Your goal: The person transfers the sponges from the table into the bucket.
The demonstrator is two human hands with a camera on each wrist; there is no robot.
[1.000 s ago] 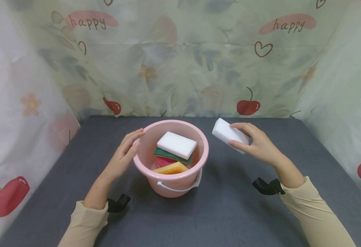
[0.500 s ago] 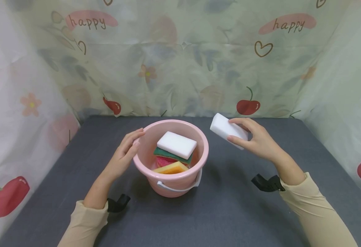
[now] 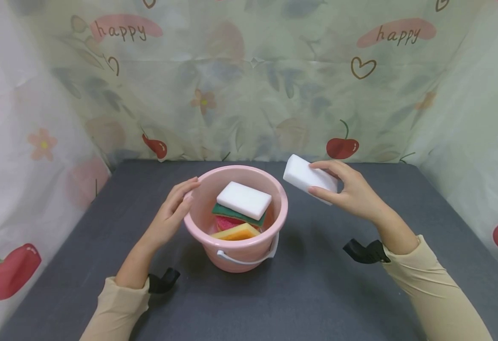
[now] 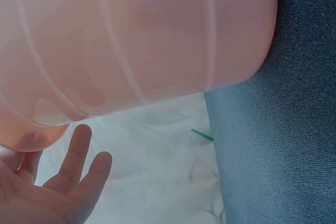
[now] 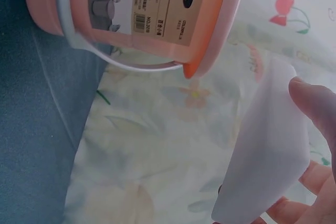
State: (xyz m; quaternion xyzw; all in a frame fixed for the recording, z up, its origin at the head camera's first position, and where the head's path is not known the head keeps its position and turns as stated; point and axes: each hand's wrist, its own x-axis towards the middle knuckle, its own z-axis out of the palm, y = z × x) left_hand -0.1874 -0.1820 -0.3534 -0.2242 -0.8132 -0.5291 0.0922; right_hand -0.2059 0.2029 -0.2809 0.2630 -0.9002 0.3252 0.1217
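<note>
Centrally, a pink bucket (image 3: 236, 246) stands on the grey table (image 3: 317, 293), stacked sponges (image 3: 241, 210) inside. Left hand (image 3: 173, 211) rests against its rim, fingers straight and together. Right hand (image 3: 351, 194) pinches a white sponge (image 3: 306, 176) between thumb and fingertips, aloft just beside the rim.

This looks like a small makeshift recording booth rather than a lived-in room. A dark grey felt-covered table (image 3: 308, 293) is closed in on three sides by thin printed sheeting (image 3: 249, 85) (cherries, flowers, hearts and the word "happy"), creased and hung like a backdrop. On the table stands a pink plastic bucket (image 3: 236, 253) with household cleaning sponges (image 3: 238, 215) inside. Black straps (image 3: 366, 251) sit at the person's wrists, where the wrist cameras are worn.
</note>
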